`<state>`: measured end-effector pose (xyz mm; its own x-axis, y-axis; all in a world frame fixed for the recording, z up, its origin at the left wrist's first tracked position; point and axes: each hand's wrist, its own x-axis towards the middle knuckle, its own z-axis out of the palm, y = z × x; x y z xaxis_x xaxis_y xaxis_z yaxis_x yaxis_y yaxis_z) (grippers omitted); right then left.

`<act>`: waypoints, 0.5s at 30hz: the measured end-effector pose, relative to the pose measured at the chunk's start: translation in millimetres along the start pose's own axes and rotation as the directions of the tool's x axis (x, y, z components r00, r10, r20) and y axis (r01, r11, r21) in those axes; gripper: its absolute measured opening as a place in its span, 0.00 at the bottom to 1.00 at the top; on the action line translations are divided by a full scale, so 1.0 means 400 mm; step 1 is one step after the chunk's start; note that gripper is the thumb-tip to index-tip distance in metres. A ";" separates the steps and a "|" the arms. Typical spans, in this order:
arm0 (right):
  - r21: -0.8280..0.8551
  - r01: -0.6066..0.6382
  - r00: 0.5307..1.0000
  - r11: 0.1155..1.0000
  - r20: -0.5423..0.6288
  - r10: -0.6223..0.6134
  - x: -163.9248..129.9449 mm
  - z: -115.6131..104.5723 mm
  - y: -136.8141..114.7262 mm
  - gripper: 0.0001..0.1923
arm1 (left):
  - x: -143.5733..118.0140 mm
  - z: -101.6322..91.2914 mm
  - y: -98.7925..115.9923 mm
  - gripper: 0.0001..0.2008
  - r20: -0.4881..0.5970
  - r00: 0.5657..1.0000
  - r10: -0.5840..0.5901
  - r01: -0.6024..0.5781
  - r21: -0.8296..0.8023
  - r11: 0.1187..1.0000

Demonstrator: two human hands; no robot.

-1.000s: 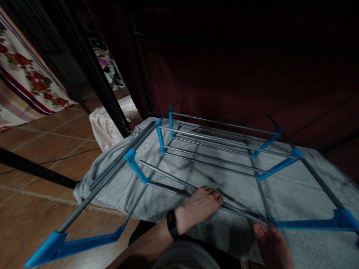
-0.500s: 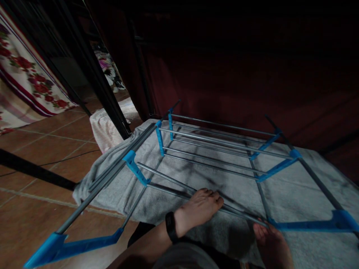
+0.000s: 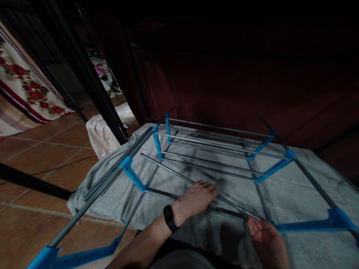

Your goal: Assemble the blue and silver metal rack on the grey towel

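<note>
A loose grey metal rod [image 3: 168, 169] slants across the near part of a blue-and-grey rack frame. My left hand [image 3: 198, 198], with a black band on its wrist, is closed over the rod's middle. Fingers of my right hand [image 3: 266, 237] pinch the rod close to its right end, beside a long blue bracket [image 3: 305, 226]. The rod's left end is free, apart from the short blue bracket [image 3: 133, 175]. Below it, a fixed tube [image 3: 162, 193] runs from that bracket toward my right hand. Several parallel rods [image 3: 213, 140] span the brackets farther back.
The frame lies on a grey blanket [image 3: 224, 175]. Grey bars [image 3: 120, 164] run along its left side. Dark metal posts [image 3: 98, 86] stand at the left, over a tiled floor [image 3: 53, 151]. A dark red cloth [image 3: 210, 89] hangs behind.
The loose rod's left end has swung away from the short blue bracket, toward the back. The rod now sits farther from the fixed tube. Both hands still hold it, and the view has shifted slightly.
</note>
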<state>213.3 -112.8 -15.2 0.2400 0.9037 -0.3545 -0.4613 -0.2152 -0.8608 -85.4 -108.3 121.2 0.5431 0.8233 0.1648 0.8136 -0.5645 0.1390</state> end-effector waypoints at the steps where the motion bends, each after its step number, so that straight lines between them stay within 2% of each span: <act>1: 0.067 -0.052 0.998 0.996 -0.020 0.054 0.001 0.011 -0.003 0.06 | 0.000 -0.005 -0.005 0.12 0.001 1.000 -0.004 0.004 0.004 1.000; 4: 0.221 -0.163 0.983 0.961 -0.046 0.178 0.001 0.045 -0.021 0.06 | 0.000 -0.020 -0.017 0.12 0.006 1.000 -0.018 0.018 0.015 1.000; 7: 0.273 -0.202 0.978 0.941 -0.002 0.210 -0.001 0.071 -0.042 0.08 | 0.001 -0.032 -0.023 0.11 0.002 0.999 -0.033 0.033 0.026 0.999; 11: 0.316 -0.164 0.985 0.934 -0.007 0.175 0.011 0.095 -0.070 0.07 | 0.010 -0.046 -0.030 0.11 -0.037 0.999 -0.029 0.030 0.029 0.999; 15: 0.262 -0.080 0.997 0.962 0.033 0.074 0.041 0.129 -0.094 0.06 | 0.029 -0.047 -0.047 0.08 -0.045 0.998 -0.044 0.045 0.031 0.999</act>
<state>190.5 -70.8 30.3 0.1771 0.8968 -0.4054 -0.6870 -0.1823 -0.7034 -98.1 -89.2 138.9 0.4972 0.8437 0.2024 0.8433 -0.5248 0.1163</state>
